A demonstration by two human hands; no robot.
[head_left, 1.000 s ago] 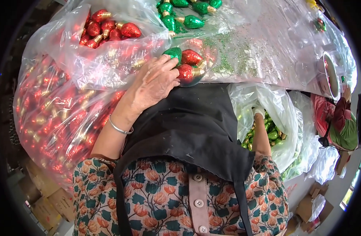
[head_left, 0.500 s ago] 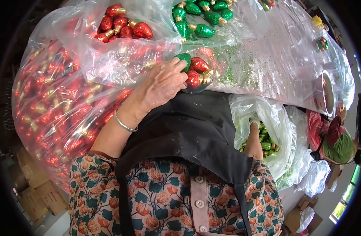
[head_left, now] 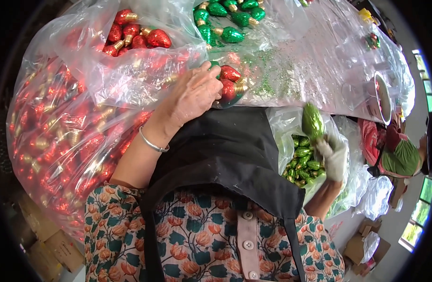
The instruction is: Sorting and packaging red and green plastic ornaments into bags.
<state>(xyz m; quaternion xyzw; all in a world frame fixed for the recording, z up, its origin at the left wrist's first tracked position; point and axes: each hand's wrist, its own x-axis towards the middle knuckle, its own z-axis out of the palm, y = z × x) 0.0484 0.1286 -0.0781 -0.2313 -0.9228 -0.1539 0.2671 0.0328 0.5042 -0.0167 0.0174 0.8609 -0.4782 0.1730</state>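
My bare left hand (head_left: pixel 194 91) is closed on a clear plastic container (head_left: pixel 233 104) at the near edge of the table. Inside it are two red glitter bulb ornaments (head_left: pixel 231 73) with gold bases and a dark green one (head_left: pixel 215 69), partly hidden by my fingers. My right hand (head_left: pixel 334 155), in a whitish glove, grips a green glitter bulb ornament (head_left: pixel 313 121), slightly smeared by motion. It is raised over an open plastic bag (head_left: pixel 284 123) of smaller-looking green bulb ornaments (head_left: pixel 301 162).
A big clear bag of red bulb ornaments (head_left: pixel 60 136) fills the left side. Loose red ones (head_left: pixel 157 38) and green ones (head_left: pixel 231 34) lie at the back. Clear plastic tubs (head_left: pixel 379 96) stand at right, near another person (head_left: pixel 399 152). Cardboard boxes (head_left: pixel 63 249) sit lower left.
My right hand has come up out of the bag and now holds a green bulb ornament. My left hand keeps its hold on the container; the whole view has shifted slightly.
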